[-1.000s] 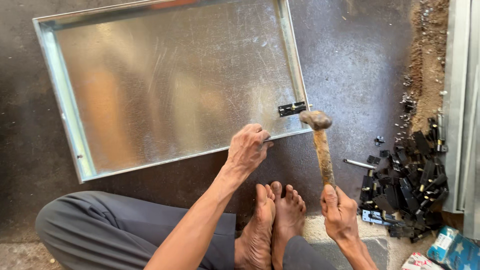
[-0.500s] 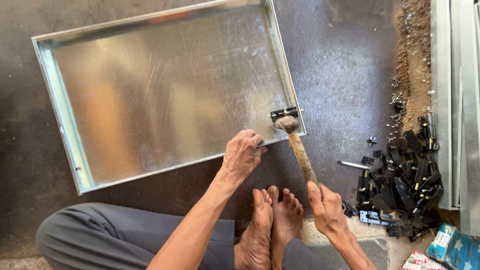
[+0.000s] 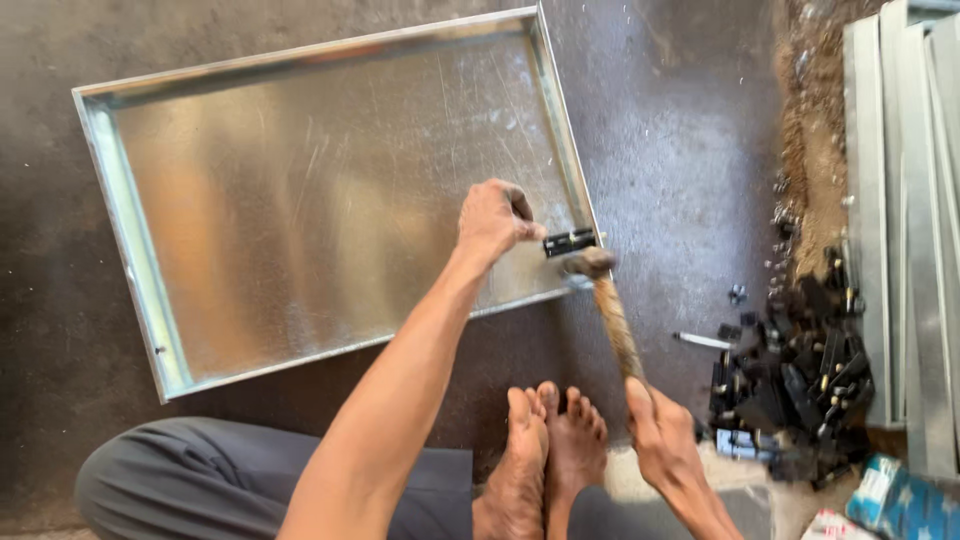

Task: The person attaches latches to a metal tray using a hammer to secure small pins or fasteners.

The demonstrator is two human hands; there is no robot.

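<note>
A shallow galvanised sheet-metal tray [image 3: 120, 210] lies on the dark floor in front of me. A small black latch [image 3: 568, 242] sits at its near right corner. My left hand [image 3: 495, 220] rests on the tray bottom just left of the latch, fingers curled against it. My right hand [image 3: 660, 430] grips the wooden handle of a hammer [image 3: 612, 320]. The hammer's head [image 3: 588, 262] is down on the tray's corner right below the latch. My bare feet [image 3: 550, 440] are together on the floor between my arms.
A heap of small black metal parts [image 3: 800, 380] lies on the floor to the right, with a loose pin [image 3: 702, 341] beside it. Long grey metal strips [image 3: 915, 200] are stacked along the right edge. A blue packet [image 3: 900, 500] lies at bottom right.
The hammer has swung down from a raised position onto the tray's corner by the latch. My left hand has shifted up to the latch. The view has moved closer.
</note>
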